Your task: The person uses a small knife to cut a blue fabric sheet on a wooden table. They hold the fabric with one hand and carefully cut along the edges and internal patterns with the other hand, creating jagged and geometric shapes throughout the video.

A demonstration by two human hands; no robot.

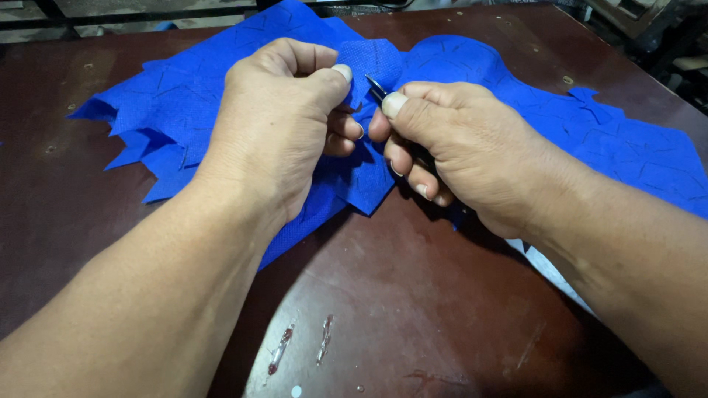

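My left hand (284, 121) pinches a raised fold of blue fabric (372, 63) between thumb and fingers. My right hand (453, 147) grips a small metal cutting tool (376, 88), its dark blades pointing up-left into that fold, right beside my left thumb. The two hands almost touch above the middle of the table. Most of the tool is hidden inside my right fist.
Several cut pieces of blue fabric (169, 110) with marked lines spread across the dark brown table (413, 295), left and right (627, 147). A pale sheet (549, 269) shows under my right forearm. Two small clear scraps (280, 350) lie near the front edge.
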